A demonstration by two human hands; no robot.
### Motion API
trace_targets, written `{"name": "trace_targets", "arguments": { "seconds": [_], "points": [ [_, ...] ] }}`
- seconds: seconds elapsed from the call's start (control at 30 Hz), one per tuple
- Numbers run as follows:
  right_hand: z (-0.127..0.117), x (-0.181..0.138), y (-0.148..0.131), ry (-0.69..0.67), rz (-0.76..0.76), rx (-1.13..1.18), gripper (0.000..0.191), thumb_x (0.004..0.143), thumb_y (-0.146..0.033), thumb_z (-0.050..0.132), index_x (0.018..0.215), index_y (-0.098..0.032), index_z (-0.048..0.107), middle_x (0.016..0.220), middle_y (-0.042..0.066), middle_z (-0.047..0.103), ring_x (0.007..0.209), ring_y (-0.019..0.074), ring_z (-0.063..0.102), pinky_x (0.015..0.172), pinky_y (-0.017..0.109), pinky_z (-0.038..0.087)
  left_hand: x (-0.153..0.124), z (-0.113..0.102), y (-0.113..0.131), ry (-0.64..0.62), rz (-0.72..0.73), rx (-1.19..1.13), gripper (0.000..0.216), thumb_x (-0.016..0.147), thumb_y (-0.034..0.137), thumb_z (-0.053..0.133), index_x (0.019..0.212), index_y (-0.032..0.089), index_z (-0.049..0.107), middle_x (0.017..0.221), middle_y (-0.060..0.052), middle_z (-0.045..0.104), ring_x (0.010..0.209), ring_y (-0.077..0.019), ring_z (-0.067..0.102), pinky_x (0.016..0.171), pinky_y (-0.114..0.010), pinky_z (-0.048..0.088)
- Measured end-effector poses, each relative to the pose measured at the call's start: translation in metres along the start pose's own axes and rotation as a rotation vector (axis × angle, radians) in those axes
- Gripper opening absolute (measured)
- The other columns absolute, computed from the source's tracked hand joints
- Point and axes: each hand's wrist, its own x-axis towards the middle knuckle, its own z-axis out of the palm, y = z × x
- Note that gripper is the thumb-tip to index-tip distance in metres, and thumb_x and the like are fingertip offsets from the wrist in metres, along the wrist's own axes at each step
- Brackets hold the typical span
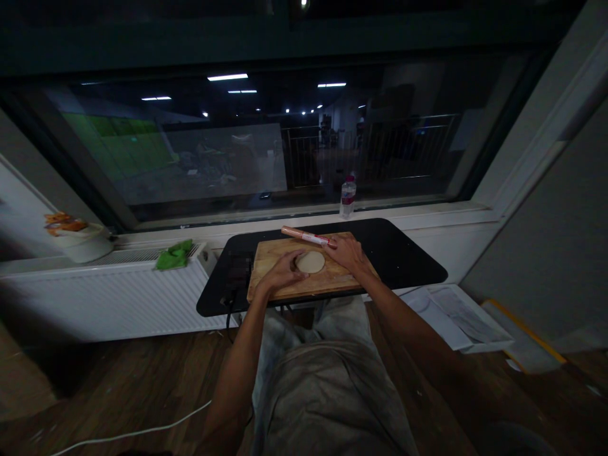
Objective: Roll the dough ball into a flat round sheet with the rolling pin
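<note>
A flat, round, pale disc of dough [310, 262] lies on a wooden cutting board [270, 250]. My left hand [284, 271] holds the disc by its left edge, thumb on the near side and fingers on the far side. Behind the dough, a wooden rolling pin [299, 235] with a red-and-white label lies at a slant across the board. My right hand [346, 252] is closed over the pin's right end, which it partly hides.
The board rests on a small black table [403, 253] below a window. A water bottle [348, 197] stands on the sill. Left are a white radiator [118, 304] with a green cloth [174, 254]. A white box with papers [456, 316] sits low on the right.
</note>
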Motion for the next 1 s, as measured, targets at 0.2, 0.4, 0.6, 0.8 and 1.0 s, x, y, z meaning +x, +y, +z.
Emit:
{"name": "trace_targets", "arguments": {
  "seconds": [0.2,0.4,0.6,0.8,1.0],
  "points": [
    [-0.0004,-0.0001,-0.0010,0.009,-0.005,0.004,0.051,0.114,-0.060,0.053,0.147,-0.032,0.080,0.129,0.010,0.087,0.119,0.0305,0.081,0.102,0.036,0.060,-0.0007,-0.0049,0.0023,-0.020,0.022,-0.035,0.074,0.078,0.027,0.090,0.149,0.018,0.073,0.151,-0.015,0.074,0.137,-0.0324,0.071,0.122,-0.051,0.056],
    [0.0050,0.0024,0.0026,0.013,-0.008,-0.003,0.053,0.113,-0.062,0.055,0.148,-0.031,0.079,0.127,0.010,0.087,0.120,0.0315,0.081,0.104,0.037,0.059,-0.0022,-0.0038,0.0010,0.016,0.015,-0.023,0.067,0.081,0.030,0.093,0.145,0.016,0.076,0.146,-0.017,0.077,0.131,-0.0323,0.073,0.118,-0.051,0.059],
    [0.0022,0.0019,0.0021,0.005,-0.006,0.013,0.052,0.113,-0.062,0.057,0.147,-0.031,0.079,0.130,0.009,0.086,0.122,0.0298,0.080,0.104,0.034,0.058,-0.0020,-0.0054,-0.0020,0.051,0.018,0.000,0.058,0.084,0.023,0.091,0.140,0.017,0.080,0.144,-0.015,0.079,0.131,-0.0326,0.074,0.118,-0.050,0.059],
    [-0.0011,0.0011,0.0002,-0.022,0.003,-0.007,0.052,0.113,-0.062,0.056,0.147,-0.030,0.080,0.128,0.010,0.087,0.122,0.0302,0.080,0.105,0.036,0.058,-0.0001,-0.0054,-0.0039,0.078,0.019,0.009,0.050,0.083,0.020,0.090,0.133,0.018,0.085,0.140,-0.014,0.082,0.132,-0.0336,0.076,0.122,-0.053,0.057],
    [0.0019,0.0015,0.0012,0.000,-0.009,-0.005,0.054,0.112,-0.064,0.056,0.146,-0.029,0.080,0.129,0.011,0.087,0.122,0.0304,0.080,0.103,0.034,0.059,-0.0004,-0.0077,-0.0010,0.088,-0.010,0.030,0.045,0.084,0.023,0.091,0.128,0.017,0.087,0.138,-0.016,0.082,0.131,-0.0360,0.076,0.121,-0.053,0.058]
  ]
}}
